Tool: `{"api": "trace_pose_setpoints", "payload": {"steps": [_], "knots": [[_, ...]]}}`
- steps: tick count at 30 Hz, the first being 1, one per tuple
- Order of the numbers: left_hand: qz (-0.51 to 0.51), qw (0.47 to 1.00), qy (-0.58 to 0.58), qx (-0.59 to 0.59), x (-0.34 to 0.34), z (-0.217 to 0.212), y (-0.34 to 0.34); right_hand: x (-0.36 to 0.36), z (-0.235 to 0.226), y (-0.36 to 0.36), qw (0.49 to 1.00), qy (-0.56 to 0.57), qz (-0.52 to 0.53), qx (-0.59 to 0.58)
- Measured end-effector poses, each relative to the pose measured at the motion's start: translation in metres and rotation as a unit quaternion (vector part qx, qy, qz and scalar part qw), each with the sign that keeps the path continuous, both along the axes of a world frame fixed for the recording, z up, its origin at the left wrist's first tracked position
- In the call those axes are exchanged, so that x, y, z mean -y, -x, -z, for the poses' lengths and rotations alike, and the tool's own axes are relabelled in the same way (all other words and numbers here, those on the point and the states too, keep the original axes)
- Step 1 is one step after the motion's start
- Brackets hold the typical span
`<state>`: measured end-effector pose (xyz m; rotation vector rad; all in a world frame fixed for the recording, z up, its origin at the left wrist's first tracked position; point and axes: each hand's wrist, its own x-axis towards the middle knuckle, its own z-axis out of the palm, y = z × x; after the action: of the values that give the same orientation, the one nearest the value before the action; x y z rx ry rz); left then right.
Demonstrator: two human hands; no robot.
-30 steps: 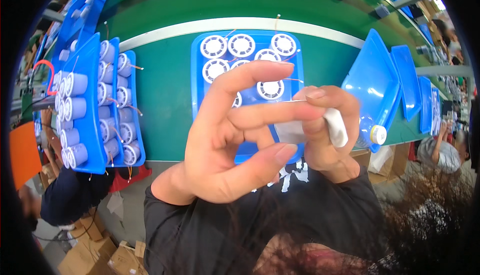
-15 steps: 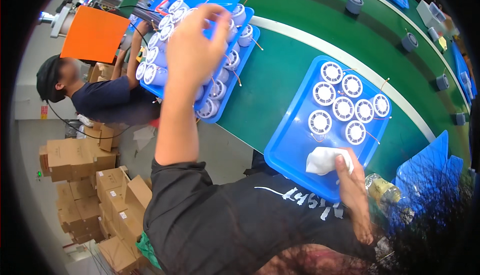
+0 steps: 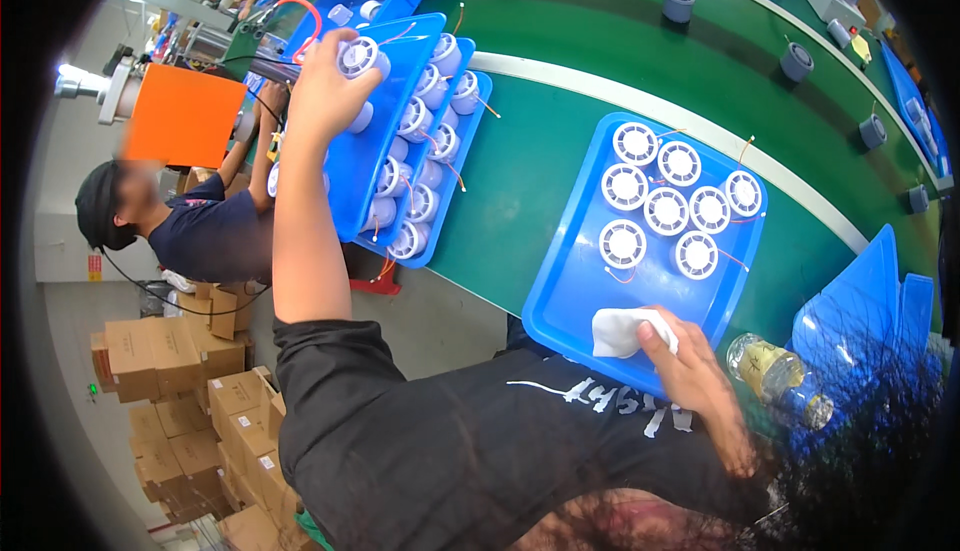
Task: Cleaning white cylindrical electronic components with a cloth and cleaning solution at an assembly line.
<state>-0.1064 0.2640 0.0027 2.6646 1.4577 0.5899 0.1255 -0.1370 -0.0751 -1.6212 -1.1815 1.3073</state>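
My left hand (image 3: 328, 91) is closed round a white round part with a slotted cap (image 3: 358, 57), above the top blue tray (image 3: 400, 81) of a stack. More such parts (image 3: 415, 119), with pale cylindrical bodies and thin wires, stand in the trays below; my hand and forearm hide some of the top tray. At the right, my right hand (image 3: 690, 361) grips a crumpled white cloth (image 3: 620, 333) over the near end of another blue tray (image 3: 560, 301). Several slotted-cap parts (image 3: 666, 211) sit upright in that tray's far half, their wires trailing.
A clear bottle (image 3: 765, 366) lies beside the right tray, near blue bins (image 3: 850, 301). Grey cylinders (image 3: 678, 3) stand on the green conveyor (image 3: 560, 1) beyond a pale rail. At left are a co-worker (image 3: 200, 226), an orange panel (image 3: 185, 116) and stacked cartons (image 3: 150, 361).
My left hand has moved left from over the stack and now grips a slotted-cap part. The right hand still holds the cloth, and the whole view has shifted slightly.
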Motion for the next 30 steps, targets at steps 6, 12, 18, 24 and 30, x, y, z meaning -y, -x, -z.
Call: {"api": "trace_pose_setpoints", "payload": {"steps": [6, 12, 18, 24, 30], "knots": [[0.349, 0.79, 0.355, 0.357, 0.135, 0.009, -0.044, 0.006, 0.013, -0.007, 0.983, -0.004, 0.119, -0.14], [0.414, 0.362, 0.726, 0.413, 0.227, 0.069, -0.071, 0.0, -0.001, -0.009, 0.97, -0.074, 0.161, -0.167], [0.386, 0.417, 0.714, 0.41, 0.251, 0.089, -0.083, 0.016, 0.015, -0.015, 0.951, -0.088, 0.197, -0.219], [0.365, 0.542, 0.62, 0.434, 0.249, 0.084, -0.098, 0.018, 0.011, -0.011, 0.936, -0.166, 0.255, -0.179], [0.303, 0.6, 0.59, 0.447, 0.254, 0.084, -0.105, 0.013, 0.013, -0.006, 0.917, -0.29, 0.275, -0.006]]}}
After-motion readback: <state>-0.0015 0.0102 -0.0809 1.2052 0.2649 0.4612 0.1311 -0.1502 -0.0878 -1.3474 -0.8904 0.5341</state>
